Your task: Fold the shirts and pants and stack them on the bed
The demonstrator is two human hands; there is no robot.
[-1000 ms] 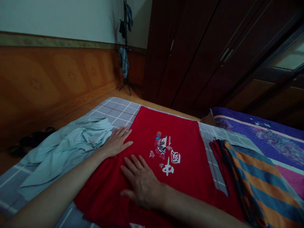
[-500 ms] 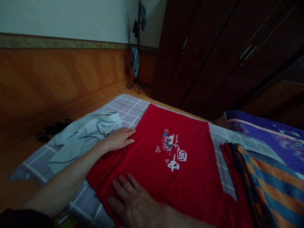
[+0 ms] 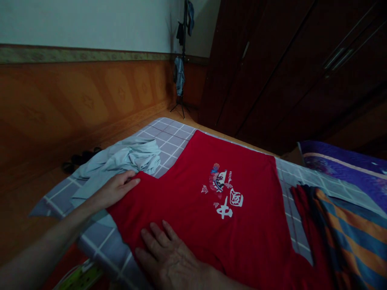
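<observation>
A red T-shirt point(image 3: 184, 189) with a colourful printed figure and white characters lies spread on a checked bed sheet point(image 3: 169, 137). At its left sleeve edge my left hand point(image 3: 116, 187) is closed, thumb and fingers on the sleeve's corner; the fingertips are partly hidden. My right hand point(image 3: 172, 255) rests flat on the lower part of the shirt, fingers spread, palm down. Just beyond my left hand lies a crumpled pale blue garment point(image 3: 133, 155).
Folded orange-and-blue checked cloth point(image 3: 353, 225) lies at the right, with purple bedding point(image 3: 341, 161) behind it. A coat stand point(image 3: 184, 48) stands in the far corner beside a dark wardrobe point(image 3: 272, 72). Dark shoes point(image 3: 78, 158) sit on the floor at left.
My left hand has moved left and back from the shirt's side to the sleeve edge, and the sleeve now lies more spread out. My right hand stays flat. The view has shifted slightly.
</observation>
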